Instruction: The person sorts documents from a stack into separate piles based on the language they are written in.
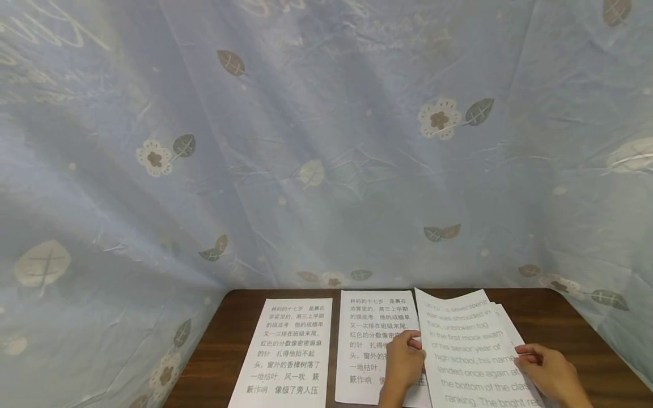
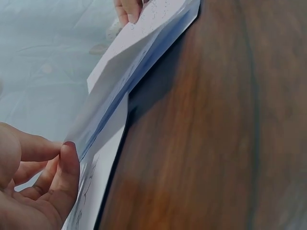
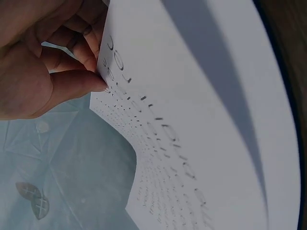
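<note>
A white sheet of paper (image 1: 461, 354) printed with English text is lifted off the table, its upper edge bowed. My left hand (image 1: 404, 362) pinches its left edge between thumb and fingers, over the right part of a page with Chinese text (image 1: 369, 345). At the opposite edge my right hand (image 1: 551, 371) pinches the sheet, thumb on the printed face in the right wrist view. More white paper (image 1: 505, 320) shows beneath the lifted sheet, at its right side. In the left wrist view the sheet slants above the paper under it.
Another page of Chinese text (image 1: 285, 351) lies flat at the left on the dark brown wooden table (image 1: 214, 351). Behind and around the table hangs a pale blue curtain (image 1: 326, 170) patterned with leaves and flowers.
</note>
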The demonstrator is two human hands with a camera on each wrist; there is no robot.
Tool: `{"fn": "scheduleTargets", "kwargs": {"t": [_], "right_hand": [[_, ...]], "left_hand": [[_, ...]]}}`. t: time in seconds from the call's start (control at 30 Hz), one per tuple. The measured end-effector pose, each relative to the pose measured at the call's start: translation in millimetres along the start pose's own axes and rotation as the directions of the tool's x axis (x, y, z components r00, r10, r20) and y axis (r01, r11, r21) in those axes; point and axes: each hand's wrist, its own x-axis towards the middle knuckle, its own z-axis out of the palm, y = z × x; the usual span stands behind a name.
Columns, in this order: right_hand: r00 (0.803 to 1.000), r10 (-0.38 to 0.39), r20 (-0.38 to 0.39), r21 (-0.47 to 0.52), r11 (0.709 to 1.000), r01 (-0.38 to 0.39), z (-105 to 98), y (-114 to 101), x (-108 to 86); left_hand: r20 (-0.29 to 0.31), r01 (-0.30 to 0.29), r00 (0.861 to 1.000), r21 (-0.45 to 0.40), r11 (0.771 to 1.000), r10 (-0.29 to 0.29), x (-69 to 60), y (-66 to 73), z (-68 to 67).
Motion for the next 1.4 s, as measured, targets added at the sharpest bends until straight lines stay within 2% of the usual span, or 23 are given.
{"fn": "scheduleTargets", "kwargs": {"t": [0.37, 0.73, 1.17, 1.4], "right_hand": [[0.993, 0.106, 0.046, 0.054, 0.993, -0.108, -9, 13, -0.5], [0.996, 0.085, 0.027, 0.026, 0.996, -0.086, -15, 15, -6.5], [0.997, 0.075, 0.013, 0.017, 0.997, -0.076, -13, 25, 0.2], [0.997, 0.075, 0.021, 0.027, 0.997, -0.076, -14, 24, -0.1]], "left_hand": [[-0.016, -0.006, 1.0, -0.024, 1.0, 0.006, -4.4, 2.3, 17.5], [-0.017, -0.027, 0.999, -0.023, 0.999, 0.027, -7.5, 10.3, 25.8], [-0.015, -0.062, 0.998, 0.067, 0.996, 0.064, -6.1, 8.4, 30.3], [0.009, -0.055, 0.998, 0.091, 0.994, 0.055, -5.6, 8.1, 30.5]]}}
